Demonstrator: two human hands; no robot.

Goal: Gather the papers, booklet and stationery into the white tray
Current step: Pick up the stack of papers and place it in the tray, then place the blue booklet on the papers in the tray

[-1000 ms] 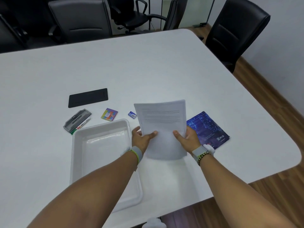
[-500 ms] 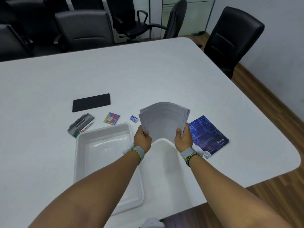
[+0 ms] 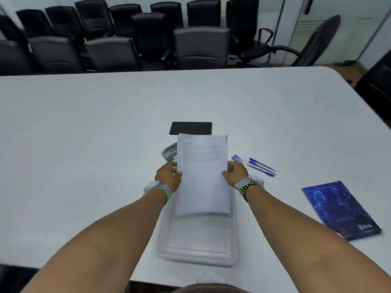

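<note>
A stack of white papers is held above the far half of the white tray, which lies straight in front of me. My left hand grips the stack's left edge and my right hand grips its right edge. The blue booklet lies on the table to the right. Two blue pens and a small blue eraser lie just right of my right hand. A grey stapler and a marker peek out left of the papers.
A flat black case lies beyond the papers on the white table. Black office chairs line the far edge and the right corner. The table's near edge runs just below the tray.
The papers have moved left from beside the tray to over it, held by both hands. My view has turned, so the tray is now centred and the booklet is far right.
</note>
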